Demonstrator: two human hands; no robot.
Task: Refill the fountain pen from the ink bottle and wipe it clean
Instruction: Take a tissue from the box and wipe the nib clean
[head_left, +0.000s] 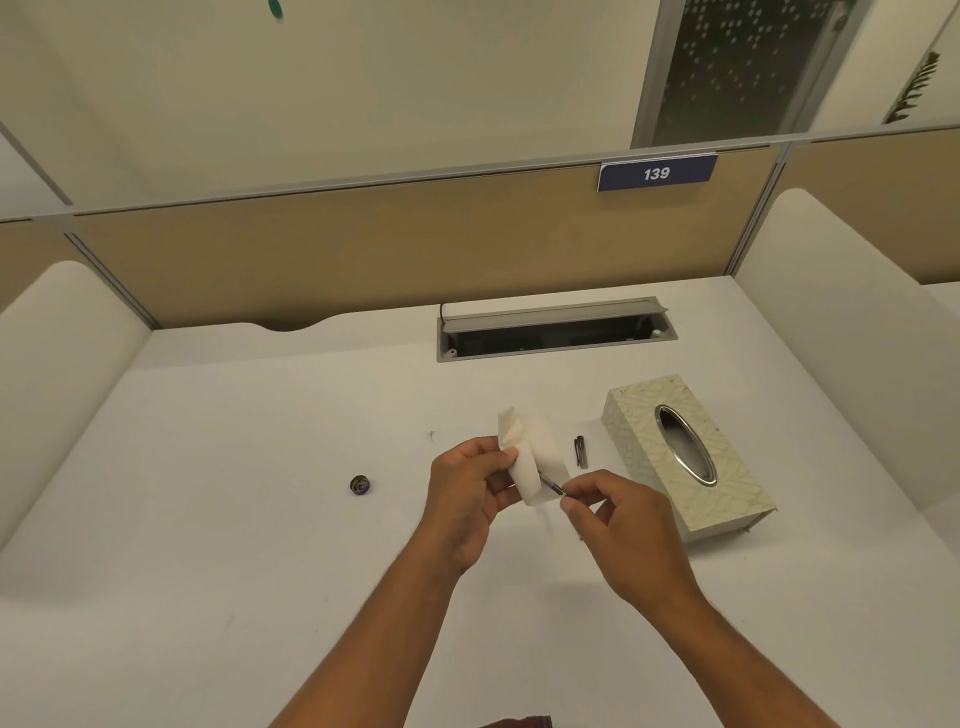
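- Fountain pen (552, 486) sits between both hands over the white desk (260, 519), and only a short dark-and-metal stretch of it shows; the front end is buried in the tissue, so I can't see the nib at all.
- Left hand (467, 499) is pinched shut around a folded white tissue (535, 462), which wraps the pen's front end.
- Right hand (618, 525) is closed on the pen's back part, fingertips pinching it near the tissue.
- Looks like the wiping step to me, so filling is probably done.
- To do this well: keep the tissue pinch light, turn the pen slowly with the right hand, and draw it out toward the right so ink gets pulled off instead of smeared back.
- Refold to a clean patch if the tissue stains; I can't spot any ink on it from here.
- Small dark piece with a clip (581, 452), likely the pen cap, lies near the tissue box (727, 467).
- Little round dark thing (360, 485) off to the left is either the ink bottle or its lid; can't tell which.
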